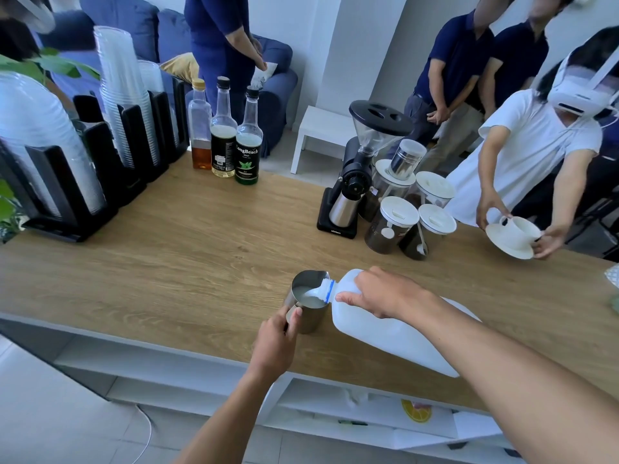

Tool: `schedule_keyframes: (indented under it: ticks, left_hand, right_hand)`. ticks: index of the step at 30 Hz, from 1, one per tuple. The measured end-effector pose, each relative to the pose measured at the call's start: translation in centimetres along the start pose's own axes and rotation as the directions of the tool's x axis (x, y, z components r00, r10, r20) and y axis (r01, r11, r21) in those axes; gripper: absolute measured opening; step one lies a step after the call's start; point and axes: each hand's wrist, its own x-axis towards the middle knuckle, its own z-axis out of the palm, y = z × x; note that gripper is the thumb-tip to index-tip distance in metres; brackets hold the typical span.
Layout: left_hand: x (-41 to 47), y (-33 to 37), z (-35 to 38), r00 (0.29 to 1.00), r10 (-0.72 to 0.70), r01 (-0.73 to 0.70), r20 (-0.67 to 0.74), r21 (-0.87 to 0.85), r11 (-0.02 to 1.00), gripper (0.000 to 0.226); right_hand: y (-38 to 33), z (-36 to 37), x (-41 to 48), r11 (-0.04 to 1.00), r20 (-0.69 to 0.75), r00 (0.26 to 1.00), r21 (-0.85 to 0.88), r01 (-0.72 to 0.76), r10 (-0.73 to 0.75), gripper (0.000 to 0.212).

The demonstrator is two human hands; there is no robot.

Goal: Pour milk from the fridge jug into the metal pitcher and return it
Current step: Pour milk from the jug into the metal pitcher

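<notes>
A white plastic milk jug [378, 333] with a blue neck ring is tipped far to the left over the wooden counter [187, 262]. My right hand [385, 294] grips it near the neck. Milk runs from its mouth into the metal pitcher [310, 313], which stands near the counter's front edge and holds some milk. My left hand [276, 339] is closed around the pitcher's handle on its near left side.
A black coffee grinder [358, 175] and several lidded jars [398, 226] stand at the back right. Three syrup bottles [227, 135] and racks of plastic cups [127, 105] line the back left. A person with a headset holds a cup and saucer [512, 236] at right.
</notes>
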Motion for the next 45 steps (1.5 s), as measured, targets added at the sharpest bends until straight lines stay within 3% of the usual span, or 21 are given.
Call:
schedule_keyframes:
  ticks: [3,13,18,23,28,33,45]
  left_hand:
    - [0.0,0.07,-0.11,1.0,0.002,-0.002,0.005,-0.004,1.0,0.069]
    - [0.08,-0.2,0.08,1.0,-0.004,0.004,-0.003,0.016,1.0,0.046]
    - [-0.05,-0.04,-0.04,1.0,-0.007,0.007,0.01,-0.01,1.0,0.064]
    - [0.0,-0.08,0.06,1.0,-0.004,0.004,-0.009,-0.004,1.0,0.039]
    - [-0.14,-0.11,0.0,1.0,-0.01,0.009,-0.005,-0.029,1.0,0.053]
    - [-0.07,-0.2,0.08,1.0,0.018,-0.018,0.0,-0.014,1.0,0.032]
    - [-0.02,-0.36,0.19,0.999,0.039,-0.039,-0.001,-0.019,0.999,0.034]
  right_hand:
    - [-0.01,0.0,-0.03,1.0,0.004,1.0,-0.001,0.002,-0.002,0.06]
    - [-0.31,-0.36,-0.25,1.0,0.012,1.0,-0.012,0.002,-0.002,0.06]
    - [-0.37,-0.41,-0.27,1.0,0.013,1.0,-0.013,-0.009,0.01,0.06]
    - [-0.41,-0.43,-0.26,1.0,0.013,1.0,-0.005,-0.01,0.01,0.059]
    - [-0.52,-0.4,-0.2,1.0,0.01,1.0,-0.01,-0.011,0.011,0.059]
    - [-0.52,-0.37,0.0,0.999,0.02,0.999,0.012,-0.03,0.03,0.06]
    - [-0.69,-0.66,-0.1,1.0,0.028,0.999,-0.004,-0.022,0.022,0.059]
